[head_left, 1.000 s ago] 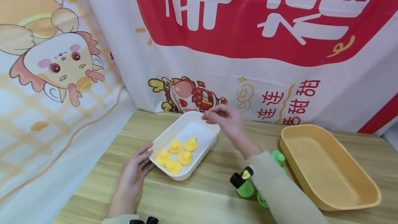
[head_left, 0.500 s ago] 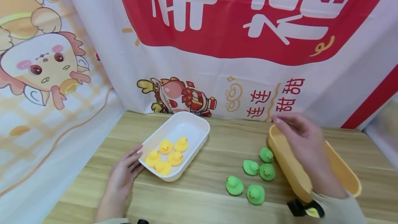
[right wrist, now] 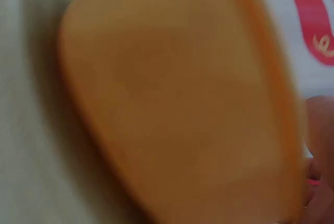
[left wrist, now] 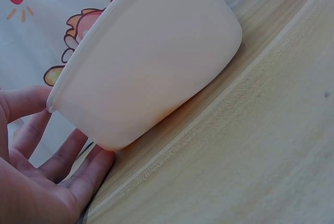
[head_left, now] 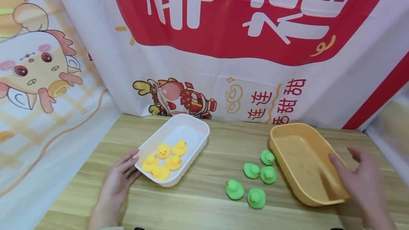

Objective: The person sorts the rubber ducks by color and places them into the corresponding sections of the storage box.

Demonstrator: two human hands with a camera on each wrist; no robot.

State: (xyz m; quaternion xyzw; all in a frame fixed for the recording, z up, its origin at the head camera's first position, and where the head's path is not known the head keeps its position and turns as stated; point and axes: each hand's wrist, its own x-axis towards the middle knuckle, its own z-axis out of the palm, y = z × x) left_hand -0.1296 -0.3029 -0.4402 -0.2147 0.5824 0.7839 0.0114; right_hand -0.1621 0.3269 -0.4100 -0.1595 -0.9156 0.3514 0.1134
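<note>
A white plastic tub stands on the left, with several yellow rubber ducks in its near part. My left hand touches the tub's near-left corner; in the left wrist view the fingers lie along its outside, with one fingertip at the rim. Over the right side of a tan plastic tub, my right hand hovers with thumb and fingers spread apart. The right wrist view is blurred, so contact with the tan tub's rim cannot be told.
Several green rubber ducks sit on the wooden table between the tubs, close to the tan one. A printed white and red cloth hangs behind the table, and another printed cloth covers the left side.
My right hand has moved from above the white tub's far end across to the tan tub's right side. My left hand stays at the white tub's corner. The head view has shifted rightward.
</note>
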